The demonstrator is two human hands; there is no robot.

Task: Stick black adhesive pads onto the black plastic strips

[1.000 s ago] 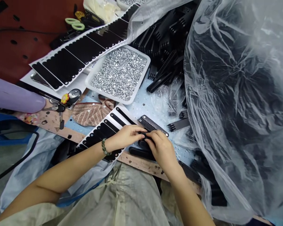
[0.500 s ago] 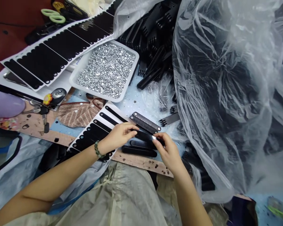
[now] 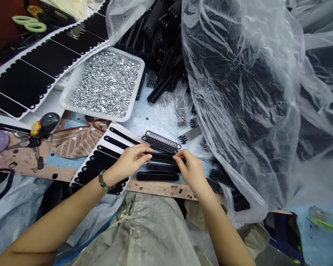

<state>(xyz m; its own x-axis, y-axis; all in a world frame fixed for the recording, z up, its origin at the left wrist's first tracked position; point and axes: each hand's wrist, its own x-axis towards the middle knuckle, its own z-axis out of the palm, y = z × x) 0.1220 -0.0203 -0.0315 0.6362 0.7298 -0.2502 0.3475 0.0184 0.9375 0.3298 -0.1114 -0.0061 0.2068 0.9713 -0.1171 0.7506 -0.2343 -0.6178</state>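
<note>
Between my hands stretches a thin black strip (image 3: 161, 158), lying nearly level over or against the row of black pieces. My left hand (image 3: 131, 159) pinches its left end between thumb and fingers. The right end is pinched by my right hand (image 3: 191, 167). Just beyond it lie bars with a mesh-patterned face (image 3: 162, 141) and small silver rings at their ends. On the near side rest two smooth black bars, one partly behind my right fingers and one (image 3: 157, 176) by the table edge. Under my left wrist is a white sheet of black adhesive-looking strips (image 3: 115, 138).
A white tray (image 3: 140, 79) holds many small silver metal pieces. Behind it are a long sheet of black strips (image 3: 47, 55) and a heap of black toothed parts (image 3: 158, 40). Clear plastic (image 3: 238, 92) covers the right side. Green-handled scissors (image 3: 30, 24), keys and a brown patterned cloth (image 3: 74, 139) lie left.
The view has swung, so everything sits further left. The strip was slanted with a bright glare; now it lies more level, and my right fingers are closer to the bars.
</note>
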